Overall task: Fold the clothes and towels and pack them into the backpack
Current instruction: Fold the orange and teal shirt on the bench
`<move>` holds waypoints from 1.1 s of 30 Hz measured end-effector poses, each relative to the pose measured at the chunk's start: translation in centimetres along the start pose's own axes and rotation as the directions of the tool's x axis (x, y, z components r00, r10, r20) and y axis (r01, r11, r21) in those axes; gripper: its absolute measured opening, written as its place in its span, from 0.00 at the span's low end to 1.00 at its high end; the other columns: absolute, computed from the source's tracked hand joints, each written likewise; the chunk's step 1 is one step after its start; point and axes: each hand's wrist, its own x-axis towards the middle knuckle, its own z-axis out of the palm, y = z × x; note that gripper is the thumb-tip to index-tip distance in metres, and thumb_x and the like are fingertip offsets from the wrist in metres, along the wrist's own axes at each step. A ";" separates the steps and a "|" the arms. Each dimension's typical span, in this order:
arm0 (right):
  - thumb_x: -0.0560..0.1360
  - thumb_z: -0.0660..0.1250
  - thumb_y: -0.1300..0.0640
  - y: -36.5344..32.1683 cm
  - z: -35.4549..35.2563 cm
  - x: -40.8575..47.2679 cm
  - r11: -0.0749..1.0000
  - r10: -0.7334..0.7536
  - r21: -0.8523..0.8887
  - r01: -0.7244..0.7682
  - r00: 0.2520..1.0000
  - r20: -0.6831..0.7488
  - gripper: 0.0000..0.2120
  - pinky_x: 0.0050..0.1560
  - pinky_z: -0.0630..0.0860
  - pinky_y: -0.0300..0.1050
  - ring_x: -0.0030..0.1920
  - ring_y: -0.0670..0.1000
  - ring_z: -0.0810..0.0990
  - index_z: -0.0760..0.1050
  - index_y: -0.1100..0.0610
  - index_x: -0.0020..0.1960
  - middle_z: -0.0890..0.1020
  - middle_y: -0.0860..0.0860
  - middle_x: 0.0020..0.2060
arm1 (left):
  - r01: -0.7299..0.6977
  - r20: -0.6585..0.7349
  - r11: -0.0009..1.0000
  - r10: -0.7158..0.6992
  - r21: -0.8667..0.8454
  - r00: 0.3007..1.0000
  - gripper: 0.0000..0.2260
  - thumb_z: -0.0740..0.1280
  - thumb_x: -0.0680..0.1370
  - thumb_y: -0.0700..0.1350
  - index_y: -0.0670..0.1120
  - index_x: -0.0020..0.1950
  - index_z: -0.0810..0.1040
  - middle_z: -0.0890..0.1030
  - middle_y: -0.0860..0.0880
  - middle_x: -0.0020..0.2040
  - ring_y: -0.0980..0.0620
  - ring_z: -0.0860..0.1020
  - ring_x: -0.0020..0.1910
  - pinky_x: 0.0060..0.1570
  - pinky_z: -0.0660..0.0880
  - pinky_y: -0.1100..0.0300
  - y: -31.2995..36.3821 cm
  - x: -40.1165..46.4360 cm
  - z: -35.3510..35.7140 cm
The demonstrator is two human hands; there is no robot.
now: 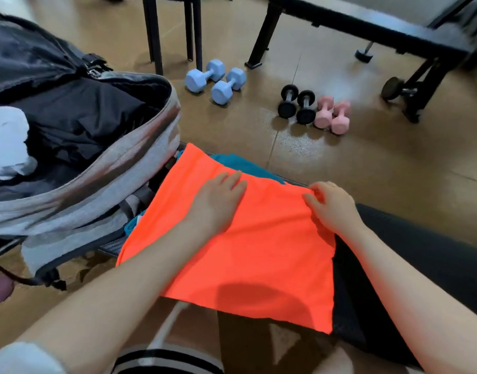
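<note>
— Where's the orange cloth (pixel 240 247)?

— Spread flat over a dark bench (pixel 420 260), hanging a little past the near edge. A teal cloth (pixel 242 161) peeks out from under its far edge.

— And the hands?

— The left hand (pixel 218 203) lies palm down on the cloth's far-middle part, fingers spread and flat — pressing, not gripping. The right hand (pixel 330 206) is at the far right corner, fingers curled and pinching the cloth's edge there.

— So the cloth lies mostly toward the person from both hands?

— Yes, most of it lies nearer than the hands, between the two forearms.

— The backpack (pixel 102 184)?

— Just left of the cloth, touching the bench's left end, unzipped and gaping. Dark clothing (pixel 78 125) sits inside, with something white (pixel 8 141) at its left.

— Anything beyond?

— On the floor (pixel 339 163) past the bench: blue dumbbells (pixel 215 81), black dumbbells (pixel 296 103), pink dumbbells (pixel 331 114), and black furniture legs behind them.
</note>
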 end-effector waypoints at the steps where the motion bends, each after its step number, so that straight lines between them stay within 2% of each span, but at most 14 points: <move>1: 0.76 0.65 0.52 0.8 -0.1 -0.3 0.999 0.020 0.041 -0.021 1.000 0.013 0.13 0.56 0.70 0.52 0.56 0.59 0.76 0.77 0.57 0.56 0.79 0.56 0.51 | 0.052 0.051 0.998 -0.053 0.026 0.997 0.17 0.56 0.77 0.40 0.41 0.64 0.73 0.74 0.40 0.65 0.40 0.74 0.61 0.57 0.72 0.52 -0.7 1.2 -0.2; 3: 0.75 0.66 0.54 1.4 -0.5 -0.3 0.988 0.041 0.145 -0.044 0.999 0.021 0.12 0.58 0.69 0.50 0.57 0.56 0.76 0.77 0.57 0.56 0.80 0.55 0.53 | 0.114 0.099 0.985 -0.128 0.133 0.987 0.15 0.55 0.79 0.41 0.42 0.65 0.70 0.72 0.41 0.64 0.41 0.69 0.63 0.59 0.66 0.50 -1.7 3.2 -0.6; 6: 0.74 0.66 0.56 1.5 -0.7 0.3 0.962 0.090 0.252 -0.106 0.993 0.074 0.07 0.55 0.70 0.48 0.54 0.54 0.77 0.79 0.55 0.51 0.81 0.52 0.50 | 0.131 0.085 0.968 -0.152 0.214 0.985 0.10 0.56 0.79 0.42 0.42 0.57 0.73 0.76 0.41 0.54 0.41 0.72 0.57 0.51 0.67 0.51 -2.5 4.3 -1.6; 10: 0.75 0.64 0.57 1.6 -1.8 0.9 0.945 0.092 0.303 -0.123 0.989 0.114 0.04 0.45 0.67 0.43 0.47 0.52 0.76 0.77 0.53 0.43 0.79 0.49 0.42 | 0.042 -0.105 0.955 -0.012 0.295 0.994 0.04 0.62 0.66 0.38 0.42 0.34 0.76 0.76 0.44 0.31 0.43 0.76 0.36 0.31 0.69 0.56 -2.9 4.8 -3.8; 11: 0.75 0.64 0.58 1.7 -2.1 1.0 0.941 0.097 0.317 -0.121 0.991 0.092 0.04 0.43 0.66 0.42 0.46 0.51 0.76 0.76 0.53 0.42 0.79 0.49 0.41 | 0.059 -0.177 0.945 -0.001 0.323 0.984 0.03 0.62 0.64 0.37 0.42 0.33 0.75 0.74 0.45 0.30 0.44 0.76 0.33 0.27 0.67 0.58 -2.9 5.1 -4.4; 15: 0.75 0.64 0.55 2.2 -2.2 1.7 0.937 0.188 0.310 -0.162 0.981 -0.054 0.06 0.50 0.70 0.48 0.53 0.55 0.75 0.77 0.53 0.50 0.78 0.53 0.48 | 0.230 -0.106 0.967 -0.219 0.111 0.970 0.08 0.57 0.77 0.35 0.40 0.53 0.72 0.72 0.40 0.53 0.40 0.74 0.48 0.33 0.64 0.51 -1.6 6.6 -3.9; 17: 0.76 0.64 0.51 2.3 -1.6 1.3 0.935 0.265 0.246 -0.254 0.964 -0.013 0.17 0.59 0.69 0.52 0.61 0.60 0.71 0.72 0.57 0.62 0.73 0.58 0.58 | 0.281 -0.071 0.957 -0.275 0.079 0.959 0.13 0.56 0.78 0.36 0.40 0.61 0.69 0.70 0.40 0.61 0.38 0.73 0.53 0.41 0.69 0.47 -0.9 6.6 -2.7; 19: 0.76 0.62 0.47 2.4 -0.8 0.2 0.897 0.376 0.237 -0.373 0.926 0.032 0.26 0.60 0.68 0.53 0.64 0.62 0.70 0.65 0.62 0.67 0.70 0.61 0.63 | 0.167 -0.069 0.985 -0.164 0.039 0.984 0.16 0.56 0.78 0.39 0.39 0.66 0.68 0.70 0.39 0.66 0.38 0.72 0.58 0.50 0.71 0.47 -0.1 5.6 -1.0; 22: 0.73 0.64 0.43 2.2 0.3 -1.0 0.860 0.439 0.262 -0.439 0.896 0.059 0.26 0.56 0.73 0.54 0.59 0.61 0.75 0.71 0.63 0.60 0.77 0.60 0.57 | -0.096 -0.050 0.984 0.090 -0.153 0.995 0.26 0.51 0.76 0.52 0.37 0.65 0.72 0.72 0.36 0.66 0.37 0.72 0.63 0.61 0.70 0.47 1.6 3.4 0.7; 24: 0.72 0.67 0.48 2.0 0.3 -1.3 0.847 0.437 0.313 -0.430 0.898 0.052 0.20 0.53 0.73 0.51 0.57 0.60 0.76 0.73 0.62 0.57 0.79 0.58 0.54 | -0.103 0.132 0.982 0.124 -0.156 0.984 0.37 0.42 0.72 0.62 0.42 0.73 0.62 0.61 0.42 0.75 0.42 0.60 0.73 0.71 0.56 0.49 2.6 1.9 0.7; 27: 0.74 0.65 0.58 2.7 -0.5 -1.7 0.850 0.398 0.374 -0.370 0.917 0.003 0.12 0.47 0.67 0.47 0.56 0.59 0.75 0.73 0.62 0.56 0.79 0.59 0.53 | -0.070 0.237 0.995 0.084 -0.066 0.968 0.43 0.35 0.66 0.68 0.47 0.77 0.51 0.49 0.47 0.78 0.47 0.48 0.76 0.73 0.45 0.52 3.8 1.1 0.8; 29: 0.74 0.63 0.61 4.5 -1.5 -2.1 0.853 0.383 0.391 -0.345 0.923 -0.021 0.11 0.45 0.65 0.45 0.55 0.58 0.75 0.72 0.62 0.56 0.78 0.59 0.54 | -0.065 0.245 0.996 0.078 -0.059 0.966 0.43 0.37 0.67 0.69 0.48 0.77 0.49 0.47 0.46 0.78 0.47 0.46 0.76 0.73 0.44 0.52 5.2 1.8 1.1; 31: 0.75 0.63 0.62 7.2 -2.6 -2.5 0.838 0.421 0.402 -0.368 0.906 -0.048 0.13 0.46 0.65 0.45 0.57 0.59 0.74 0.71 0.63 0.58 0.78 0.60 0.55 | -0.082 0.273 0.995 0.096 -0.062 0.957 0.37 0.46 0.74 0.69 0.49 0.77 0.47 0.44 0.46 0.78 0.47 0.44 0.76 0.73 0.43 0.52 7.3 3.0 1.5; 33: 0.76 0.63 0.63 10.2 -3.9 -2.7 0.798 0.508 0.421 -0.432 0.858 -0.083 0.18 0.53 0.66 0.47 0.61 0.61 0.72 0.68 0.64 0.64 0.75 0.62 0.60 | -0.105 0.275 0.991 0.123 -0.080 0.954 0.35 0.52 0.77 0.65 0.49 0.77 0.46 0.43 0.45 0.78 0.48 0.43 0.76 0.73 0.42 0.51 9.6 4.0 1.9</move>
